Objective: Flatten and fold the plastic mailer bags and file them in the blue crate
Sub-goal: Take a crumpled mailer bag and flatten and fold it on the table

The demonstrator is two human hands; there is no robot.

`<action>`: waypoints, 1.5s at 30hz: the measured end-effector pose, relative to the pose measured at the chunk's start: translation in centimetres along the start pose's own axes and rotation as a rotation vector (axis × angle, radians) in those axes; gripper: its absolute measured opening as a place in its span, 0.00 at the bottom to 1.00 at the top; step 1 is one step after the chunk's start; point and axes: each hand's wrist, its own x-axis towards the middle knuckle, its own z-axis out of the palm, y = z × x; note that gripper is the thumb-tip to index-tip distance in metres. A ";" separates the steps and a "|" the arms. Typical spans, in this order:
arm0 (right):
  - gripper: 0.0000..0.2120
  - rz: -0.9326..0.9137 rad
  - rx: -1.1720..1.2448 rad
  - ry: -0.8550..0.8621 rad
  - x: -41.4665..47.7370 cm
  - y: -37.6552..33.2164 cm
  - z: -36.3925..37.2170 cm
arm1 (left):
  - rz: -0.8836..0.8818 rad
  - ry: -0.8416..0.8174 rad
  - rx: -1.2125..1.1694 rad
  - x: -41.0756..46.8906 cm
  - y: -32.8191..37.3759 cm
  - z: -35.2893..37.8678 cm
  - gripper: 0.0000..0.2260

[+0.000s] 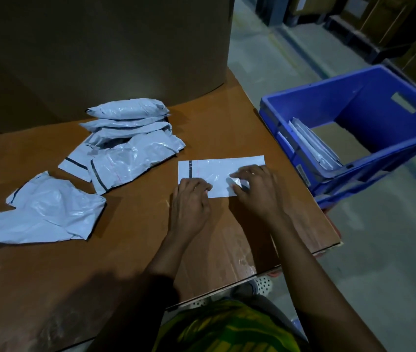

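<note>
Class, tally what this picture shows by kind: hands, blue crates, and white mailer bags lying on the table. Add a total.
Hands: 2 (left hand, right hand)
Blue crate: 1
Mailer bags on the table: 6 (flat bag under the hands, crumpled bag apart, roughly 4 overlapping in the pile)
Total: 9, pile count approximate
</note>
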 end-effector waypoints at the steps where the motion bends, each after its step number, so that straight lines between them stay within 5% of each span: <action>1: 0.13 0.002 0.003 -0.032 0.4 -0.8 0.4 | 0.017 -0.015 0.010 0.5 -0.1 0.1 0.12; 6: 0.15 0.018 0.122 -0.060 0.7 -1.1 1.3 | 0.053 -0.012 -0.017 1.9 -0.5 0.0 0.12; 12: 0.26 -0.012 0.014 -0.164 1.8 0.3 1.9 | 0.082 -0.185 0.161 3.3 -2.0 2.1 0.26; 17: 0.29 -0.044 -0.174 -0.183 0.8 1.4 3.4 | 0.092 -0.204 0.265 2.7 -2.7 3.2 0.27; 30: 0.31 -0.033 -0.188 -0.245 1.7 1.5 3.3 | 0.077 -0.235 0.303 3.1 -2.2 2.8 0.27; 32: 0.29 -0.018 0.029 -0.285 2.1 1.6 2.2 | 0.082 -0.252 0.284 3.2 -2.0 2.4 0.27; 35: 0.20 -0.044 0.287 -0.099 1.1 2.3 -0.4 | 0.106 -0.203 0.089 2.5 -1.5 1.0 0.24; 45: 0.04 -0.238 0.058 0.115 -2.0 4.3 -1.2 | 0.149 -0.122 -0.035 -0.1 -0.3 0.4 0.11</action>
